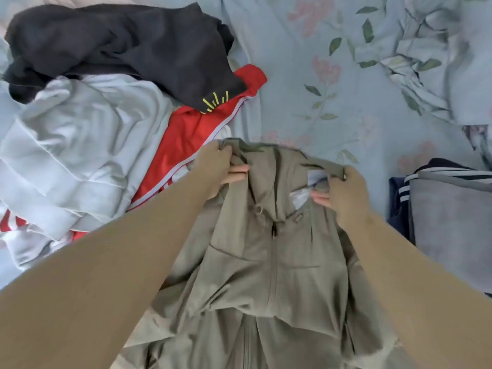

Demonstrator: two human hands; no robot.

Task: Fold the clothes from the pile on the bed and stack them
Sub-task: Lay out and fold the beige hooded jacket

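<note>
Floral blue bedding (pixel 306 62) covers the bed. Both hands, left hand (pixel 217 166) and right hand (pixel 346 193), hold an olive jacket (pixel 266 262) up by its collar, fingers clamped on the fabric. Pile (pixel 106 102) lies left, folded stack (pixel 452 222) right.

Olive jacket (pixel 266 257) pinched at the hood (zip shut) in both hands.

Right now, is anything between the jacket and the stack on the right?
Nothing visible. The left hand and right hand grip the jacket at its collar. Only a strip of sheet separates it from the stack. The pile lies on the other side, to the left.
</note>
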